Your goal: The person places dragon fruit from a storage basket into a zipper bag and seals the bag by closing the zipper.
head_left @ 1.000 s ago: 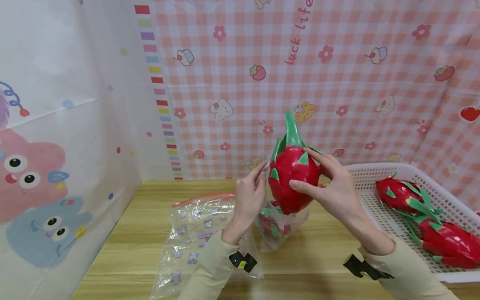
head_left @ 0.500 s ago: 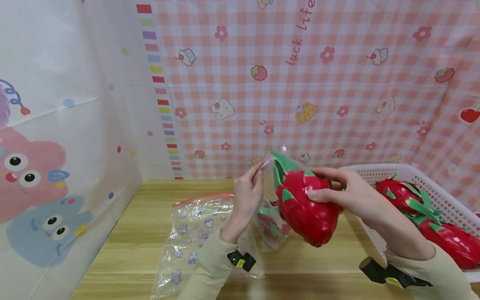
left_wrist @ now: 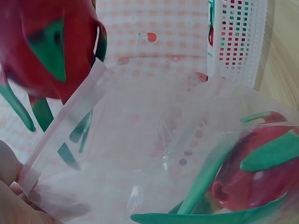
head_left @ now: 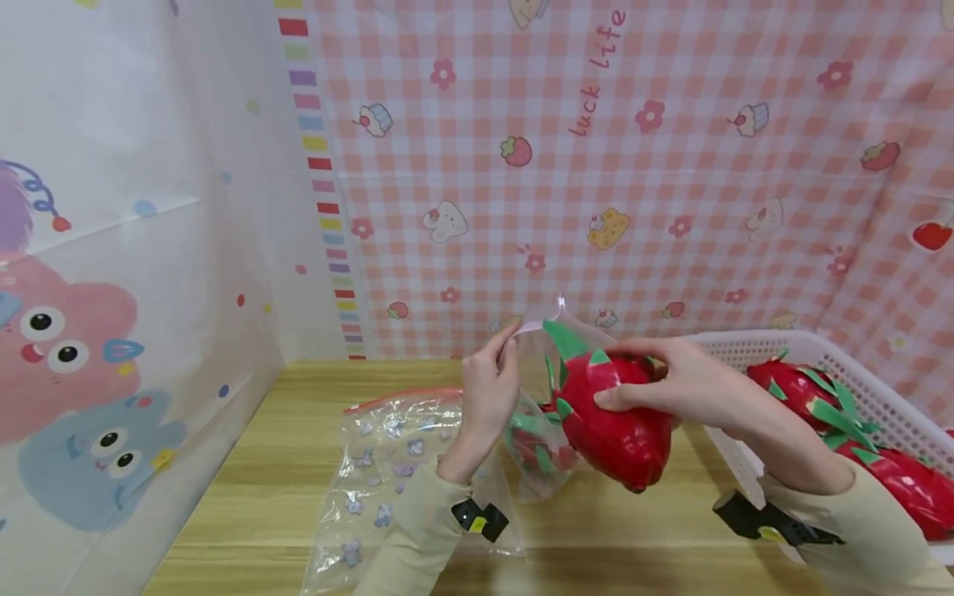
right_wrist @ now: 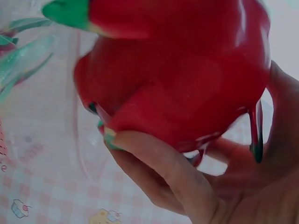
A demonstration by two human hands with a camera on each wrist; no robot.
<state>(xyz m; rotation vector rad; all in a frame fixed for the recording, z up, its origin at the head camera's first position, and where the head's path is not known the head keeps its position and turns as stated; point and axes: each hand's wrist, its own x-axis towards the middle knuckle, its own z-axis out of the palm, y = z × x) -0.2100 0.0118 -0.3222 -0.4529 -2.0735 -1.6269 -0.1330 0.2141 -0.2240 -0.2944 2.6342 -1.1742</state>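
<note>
My right hand [head_left: 671, 381] grips a red dragon fruit [head_left: 614, 422] with green leafy scales, its leafy end pointing up and left at the mouth of a clear zip bag [head_left: 532, 356]. In the right wrist view, fingers curl around the red dragon fruit [right_wrist: 187, 79]. My left hand [head_left: 488, 397] pinches the rim of that bag, holding its mouth up. Inside the bag lies another dragon fruit [left_wrist: 257, 172], low down, seen through the plastic in the left wrist view.
A flat clear bag [head_left: 380, 488] with a red zip edge and purple prints lies on the wooden table [head_left: 246, 497] under my left forearm. At the right stands a white perforated basket [head_left: 808, 339] with more dragon fruits [head_left: 793, 385]. Patterned cloth [head_left: 477, 182] hangs behind.
The held dragon fruit has turned from leafy end up to a tilt and come lower and rightward. My left hand keeps hold of the bag's rim, nearly in place.
</note>
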